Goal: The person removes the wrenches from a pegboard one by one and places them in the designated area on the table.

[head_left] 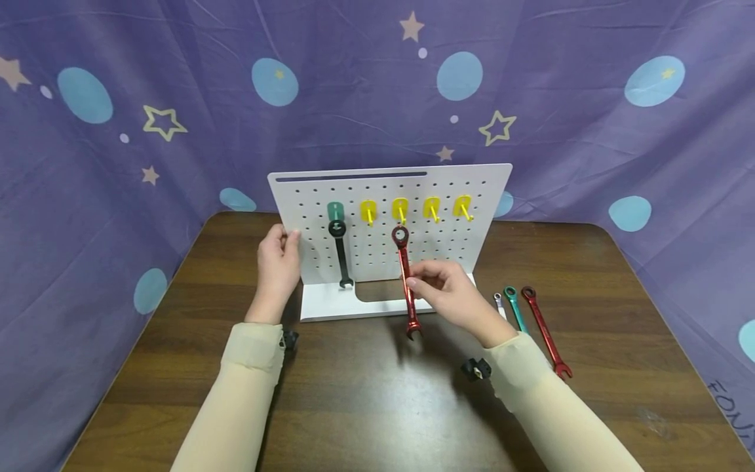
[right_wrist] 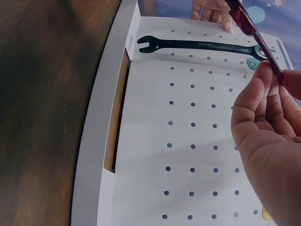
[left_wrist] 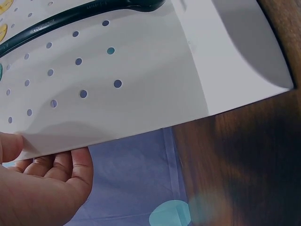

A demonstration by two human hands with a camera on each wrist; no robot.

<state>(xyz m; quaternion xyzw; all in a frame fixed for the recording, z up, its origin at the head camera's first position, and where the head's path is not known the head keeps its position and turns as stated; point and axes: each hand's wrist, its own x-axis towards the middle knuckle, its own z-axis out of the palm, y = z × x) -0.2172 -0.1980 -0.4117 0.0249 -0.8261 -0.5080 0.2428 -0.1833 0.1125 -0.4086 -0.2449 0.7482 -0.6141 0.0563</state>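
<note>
A white pegboard (head_left: 377,252) stands on the table, and my left hand (head_left: 278,257) grips its left edge, thumb in front and fingers behind in the left wrist view. In my right hand (head_left: 451,295) a red combination wrench (head_left: 406,275) is pinched by the shaft, ring end up, in front of the board. The ring is just below the middle yellow hook (head_left: 400,210); whether they touch I cannot tell. From the green hook (head_left: 335,211) at the left hangs a black wrench (head_left: 341,257), its open end down.
On the table (head_left: 366,406), right of the board, lie a second red wrench (head_left: 545,331), a teal wrench (head_left: 515,307) and a small silver wrench (head_left: 498,303), partly behind my right forearm. More yellow hooks (head_left: 432,210) line the board. A purple curtain (head_left: 366,131) hangs behind.
</note>
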